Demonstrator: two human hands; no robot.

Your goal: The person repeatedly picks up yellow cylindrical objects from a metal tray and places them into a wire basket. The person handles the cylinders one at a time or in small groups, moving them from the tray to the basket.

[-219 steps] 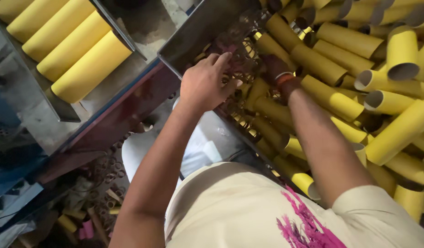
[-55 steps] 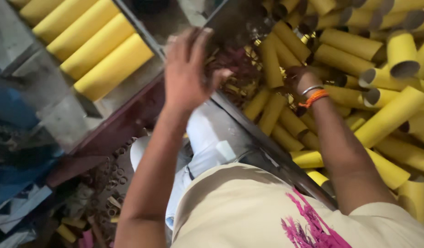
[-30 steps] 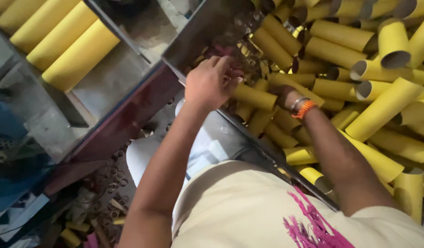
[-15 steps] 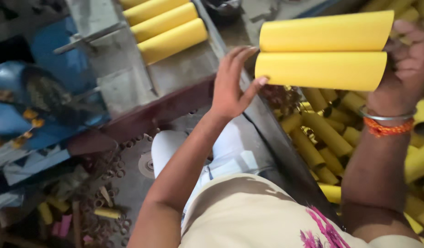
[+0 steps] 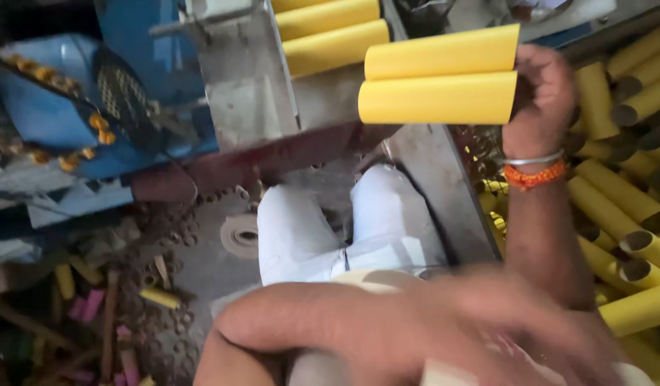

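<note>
Head view: right hand [image 5: 544,93] grips two yellow tubes [image 5: 440,86] above the bin edge [image 5: 444,186]; left hand [image 5: 415,336] blurred, grip unclear.

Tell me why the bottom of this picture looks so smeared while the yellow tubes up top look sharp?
In the head view, the left arm crosses close under the camera and is streaked with motion blur; its hand cannot be made out. The two yellow cardboard tubes gripped in the right hand are crisp, evenly lit, without glare. The blue machine at left looks soft.
</note>
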